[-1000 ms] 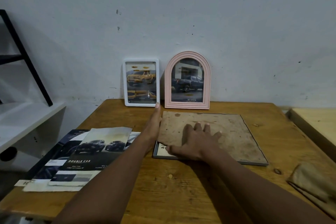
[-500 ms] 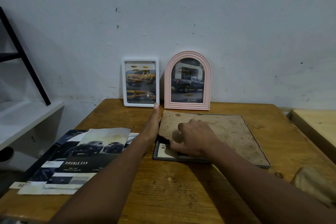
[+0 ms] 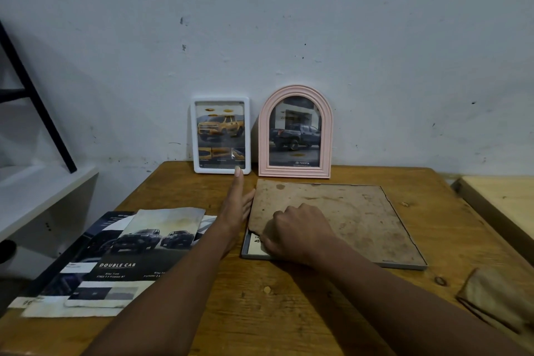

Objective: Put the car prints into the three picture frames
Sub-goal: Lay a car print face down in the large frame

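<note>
Left hand (image 3: 235, 208) flat, open, edge against backing board (image 3: 332, 211); right hand (image 3: 294, 233) curled, grip pinching board's near-left corner.

Surface (image 3: 289, 312): orange-brown wood with darker grain and small knots.

White frame (image 3: 196, 136): plain white border; its print shows a yellow-orange pickup on a grey ground.

Arched frame (image 3: 264, 136): pale pink, ridged border; its print shows a dark blue-grey pickup, with white lettering below.

Backing board (image 3: 346, 211): dull brown, mottled with darker stains.

Flat frame (image 3: 404, 265): grey edge; a white print corner (image 3: 254, 246) with black lettering shows.

Loose prints (image 3: 115, 263): dark navy and black, cream margins, dark pickups under a tan sky, white lettering.

Cloth (image 3: 497, 298): khaki-tan.

Wall (image 3: 289, 23): pale blue-grey with dark specks.
</note>
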{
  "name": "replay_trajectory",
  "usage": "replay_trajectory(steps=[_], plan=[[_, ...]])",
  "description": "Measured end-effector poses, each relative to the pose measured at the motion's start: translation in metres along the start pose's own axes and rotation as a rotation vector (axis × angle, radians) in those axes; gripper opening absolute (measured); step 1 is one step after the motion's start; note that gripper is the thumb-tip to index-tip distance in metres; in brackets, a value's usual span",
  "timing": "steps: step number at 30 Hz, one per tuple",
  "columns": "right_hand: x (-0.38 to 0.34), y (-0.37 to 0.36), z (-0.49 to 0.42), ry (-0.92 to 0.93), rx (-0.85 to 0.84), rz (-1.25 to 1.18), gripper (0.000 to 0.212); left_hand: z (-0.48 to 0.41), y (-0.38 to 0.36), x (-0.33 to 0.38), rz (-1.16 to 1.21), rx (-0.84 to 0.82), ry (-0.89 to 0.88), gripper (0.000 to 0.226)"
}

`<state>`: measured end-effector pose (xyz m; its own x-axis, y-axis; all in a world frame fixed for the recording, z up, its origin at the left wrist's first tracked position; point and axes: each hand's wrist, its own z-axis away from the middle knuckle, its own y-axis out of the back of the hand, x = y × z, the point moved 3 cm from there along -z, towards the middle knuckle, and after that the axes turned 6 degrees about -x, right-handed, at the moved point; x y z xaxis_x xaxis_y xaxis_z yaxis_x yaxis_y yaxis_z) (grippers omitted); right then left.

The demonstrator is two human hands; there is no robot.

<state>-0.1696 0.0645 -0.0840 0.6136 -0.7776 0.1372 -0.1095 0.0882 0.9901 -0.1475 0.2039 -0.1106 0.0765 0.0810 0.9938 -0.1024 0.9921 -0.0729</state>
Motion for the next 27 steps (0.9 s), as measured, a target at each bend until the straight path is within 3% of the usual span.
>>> replay_trajectory(steps=[2,7,11,21,24,25,27], plan=[[-0.007,0.002,-0.002,0.110,-0.050,0.047,0.041,0.002,-0.003,0.001,-0.020,-0.005,0.006,0.084],[-0.011,0.016,0.000,0.219,-0.097,0.119,0.024,-0.007,0.001,-0.010,-0.217,-0.021,0.014,0.112],[-0.005,0.029,0.007,0.168,-0.071,0.101,0.021,-0.006,-0.003,-0.010,-0.393,0.001,-0.001,0.096],[0.028,0.051,0.019,0.055,0.104,0.037,0.022,-0.008,-0.013,-0.017,-0.592,-0.047,0.062,0.097],[0.036,0.055,0.021,0.017,0.121,0.016,0.023,-0.007,-0.019,-0.019,-0.783,-0.074,0.057,0.073],[0.036,0.057,0.021,0.019,0.122,0.012,0.023,-0.009,-0.019,-0.023,-0.830,-0.074,0.034,0.072],[0.035,0.064,0.022,0.026,0.143,0.008,0.022,-0.011,-0.019,-0.029,-0.966,-0.093,0.015,0.094]])
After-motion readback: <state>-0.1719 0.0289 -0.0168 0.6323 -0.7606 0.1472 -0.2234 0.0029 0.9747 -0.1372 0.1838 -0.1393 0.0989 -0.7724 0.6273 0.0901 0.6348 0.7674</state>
